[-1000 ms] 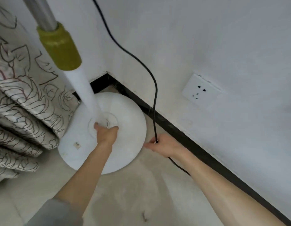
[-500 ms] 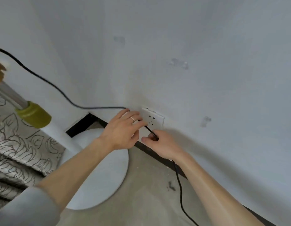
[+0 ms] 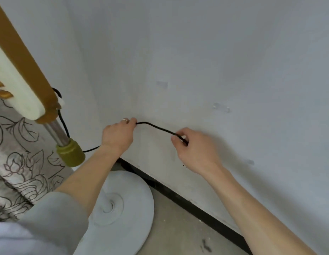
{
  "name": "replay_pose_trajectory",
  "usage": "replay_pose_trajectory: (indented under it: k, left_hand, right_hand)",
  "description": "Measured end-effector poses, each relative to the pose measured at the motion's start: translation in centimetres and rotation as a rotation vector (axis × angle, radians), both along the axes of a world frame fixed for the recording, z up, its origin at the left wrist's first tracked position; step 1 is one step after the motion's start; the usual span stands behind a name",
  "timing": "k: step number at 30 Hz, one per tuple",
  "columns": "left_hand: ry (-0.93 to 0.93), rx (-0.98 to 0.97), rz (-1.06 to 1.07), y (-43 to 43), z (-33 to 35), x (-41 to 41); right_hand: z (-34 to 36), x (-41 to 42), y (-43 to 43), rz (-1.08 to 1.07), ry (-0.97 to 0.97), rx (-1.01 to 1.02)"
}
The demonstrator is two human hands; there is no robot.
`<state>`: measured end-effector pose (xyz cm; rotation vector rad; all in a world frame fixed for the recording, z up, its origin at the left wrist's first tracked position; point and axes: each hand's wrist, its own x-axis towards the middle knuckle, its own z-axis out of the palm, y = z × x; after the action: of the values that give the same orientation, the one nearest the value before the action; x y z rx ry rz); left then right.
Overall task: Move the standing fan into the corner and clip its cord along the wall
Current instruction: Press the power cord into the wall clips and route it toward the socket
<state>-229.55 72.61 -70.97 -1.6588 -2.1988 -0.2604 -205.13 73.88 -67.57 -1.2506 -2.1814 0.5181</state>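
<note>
Head view, close, down toward wall corner (image 3: pixel 82 89)

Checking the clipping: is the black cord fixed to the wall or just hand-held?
Hand-held: the black cord spans between left hand and right hand; no clip visible.

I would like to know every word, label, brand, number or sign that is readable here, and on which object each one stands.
None: no text can be read in this picture.
The fan's control panel has amber buttons but shows no legible lettering.
The curtain bears only a drawn leaf and flower pattern.
The wall, the black cord held by the left hand and the right hand, and the fan base are unmarked.
</note>
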Motion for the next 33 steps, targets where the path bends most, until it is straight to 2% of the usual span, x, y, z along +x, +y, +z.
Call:
replay_pose_trajectory:
  k: [3, 7, 10, 12, 19, 24, 33]
  left_hand:
    - [-0.163, 0.113, -0.028, 0.4, 1.6, 1.3]
    - [-0.331, 0.337, -0.253, 0.4, 3.7, 3.1]
    - [-0.451, 0.387, -0.403, 1.2, 4.4, 2.9]
    - [-0.493, 0.421, -0.429, 1.6, 4.6, 2.4]
    - [-0.537, 0.515, -0.3, 2.6, 4.7, 2.3]
    - [-0.475, 0.577, -0.18, 3.2, 5.0, 2.2]
    - [-0.466, 0.605, -0.128, 3.8, 5.4, 2.5]
  right_hand:
    - [3.4, -1.6, 0.8, -0.094, -0.055, 0.168]
    - [6.5, -3.3, 1.5, -0.113, -0.119, 0.215]
    - [7.6, -3.6, 1.8, -0.137, -0.159, 0.239]
    - [8.1, -3.8, 2.1, -0.146, -0.169, 0.243]
    - [9.5, -4.5, 2.6, -0.093, -0.217, 0.337]
    - [11.1, -4.6, 3.3, -0.074, -0.235, 0.388]
    - [12.5, -5.9, 4.8, -0.143, -0.292, 0.473]
